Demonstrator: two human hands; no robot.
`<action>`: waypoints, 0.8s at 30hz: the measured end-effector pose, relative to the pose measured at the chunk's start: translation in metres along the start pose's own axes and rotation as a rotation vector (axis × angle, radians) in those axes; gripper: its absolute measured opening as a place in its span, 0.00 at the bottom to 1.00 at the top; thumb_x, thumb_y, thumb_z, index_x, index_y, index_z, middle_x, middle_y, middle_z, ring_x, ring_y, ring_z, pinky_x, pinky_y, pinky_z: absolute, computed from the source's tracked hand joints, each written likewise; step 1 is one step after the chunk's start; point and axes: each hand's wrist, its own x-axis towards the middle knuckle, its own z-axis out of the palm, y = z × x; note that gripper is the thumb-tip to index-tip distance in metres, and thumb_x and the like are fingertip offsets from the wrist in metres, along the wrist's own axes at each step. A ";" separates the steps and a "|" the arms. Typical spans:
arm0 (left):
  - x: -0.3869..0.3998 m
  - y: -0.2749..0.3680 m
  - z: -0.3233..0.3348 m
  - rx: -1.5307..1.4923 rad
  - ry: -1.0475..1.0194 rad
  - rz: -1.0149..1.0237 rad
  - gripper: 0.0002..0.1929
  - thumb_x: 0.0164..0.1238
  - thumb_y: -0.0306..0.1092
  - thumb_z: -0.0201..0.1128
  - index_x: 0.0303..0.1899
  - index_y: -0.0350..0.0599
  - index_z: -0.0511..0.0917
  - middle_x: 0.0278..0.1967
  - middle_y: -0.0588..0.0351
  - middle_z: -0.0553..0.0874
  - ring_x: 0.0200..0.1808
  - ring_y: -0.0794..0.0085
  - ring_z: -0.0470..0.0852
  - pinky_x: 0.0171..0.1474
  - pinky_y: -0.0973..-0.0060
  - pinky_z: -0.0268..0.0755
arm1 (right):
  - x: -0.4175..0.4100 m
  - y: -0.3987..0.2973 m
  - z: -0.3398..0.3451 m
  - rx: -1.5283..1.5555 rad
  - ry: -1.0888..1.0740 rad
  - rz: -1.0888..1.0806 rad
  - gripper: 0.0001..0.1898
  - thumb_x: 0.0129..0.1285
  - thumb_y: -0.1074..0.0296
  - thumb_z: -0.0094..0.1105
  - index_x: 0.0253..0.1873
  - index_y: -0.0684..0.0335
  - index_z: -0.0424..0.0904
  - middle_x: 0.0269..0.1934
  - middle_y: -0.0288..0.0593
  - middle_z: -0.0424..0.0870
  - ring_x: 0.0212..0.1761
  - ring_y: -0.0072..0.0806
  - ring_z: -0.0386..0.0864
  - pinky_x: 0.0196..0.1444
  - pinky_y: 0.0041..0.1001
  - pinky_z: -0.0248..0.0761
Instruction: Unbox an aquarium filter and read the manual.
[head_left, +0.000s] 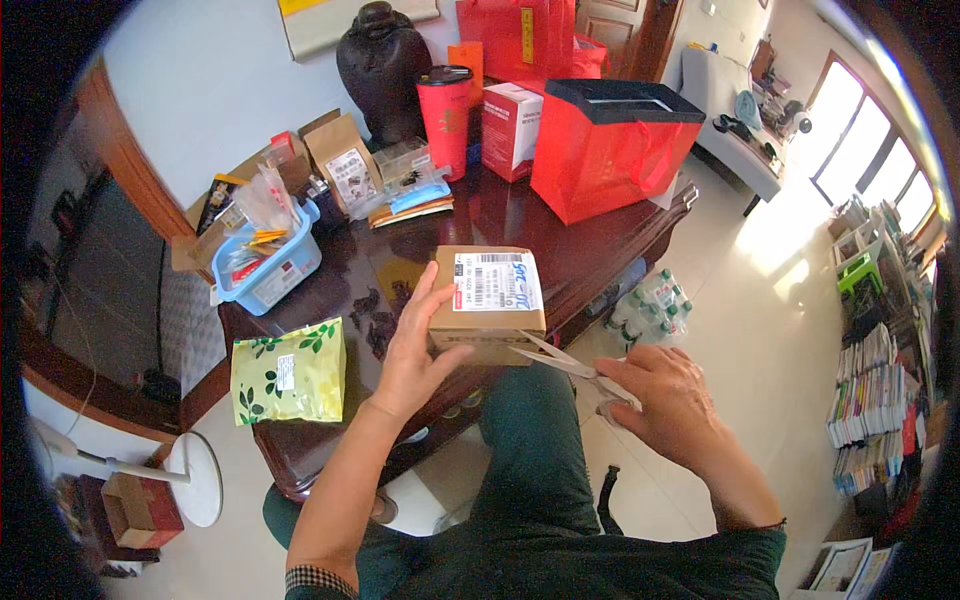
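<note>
A brown cardboard box (487, 322) with a shipping label and blue handwriting sits at the edge of a dark, glossy wooden table (360, 255). My left hand (420, 345) rests against the box's left side, thumb along its near face and fingers by the top edge. In my right hand (652, 397) is a pair of scissors (574, 366), its blades apart and pointing left, with the tips at the box's near right side. Whether the tips touch the cardboard cannot be told. Left of my left hand lies a yellow-green leaf-patterned pouch (300, 371).
A blue plastic basket (281, 277) of packets stands at the left. Behind the box are a red lidded cup (445, 124), a red gift bag (600, 157), a dark vase (382, 75) and envelopes (412, 211). Wrapped bottles (652, 307) stand on the floor at right.
</note>
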 end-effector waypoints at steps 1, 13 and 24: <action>0.000 0.000 0.000 -0.008 0.009 0.001 0.41 0.54 0.23 0.75 0.71 0.48 0.66 0.81 0.41 0.55 0.81 0.50 0.57 0.79 0.61 0.55 | 0.000 0.000 -0.002 -0.007 0.004 -0.028 0.24 0.57 0.59 0.73 0.59 0.51 0.81 0.40 0.43 0.80 0.48 0.44 0.81 0.51 0.43 0.73; 0.000 -0.003 0.000 0.040 0.012 0.047 0.41 0.54 0.24 0.76 0.71 0.48 0.65 0.80 0.39 0.55 0.80 0.48 0.58 0.78 0.60 0.57 | 0.005 -0.003 -0.010 -0.024 -0.026 -0.018 0.23 0.54 0.62 0.75 0.57 0.52 0.84 0.42 0.41 0.81 0.46 0.41 0.80 0.53 0.40 0.73; 0.000 -0.003 0.001 0.037 0.006 0.028 0.42 0.53 0.22 0.76 0.70 0.49 0.66 0.80 0.39 0.55 0.81 0.48 0.57 0.78 0.60 0.56 | 0.008 -0.006 -0.017 -0.018 -0.072 0.009 0.23 0.56 0.61 0.74 0.58 0.52 0.83 0.43 0.42 0.81 0.47 0.39 0.80 0.54 0.39 0.72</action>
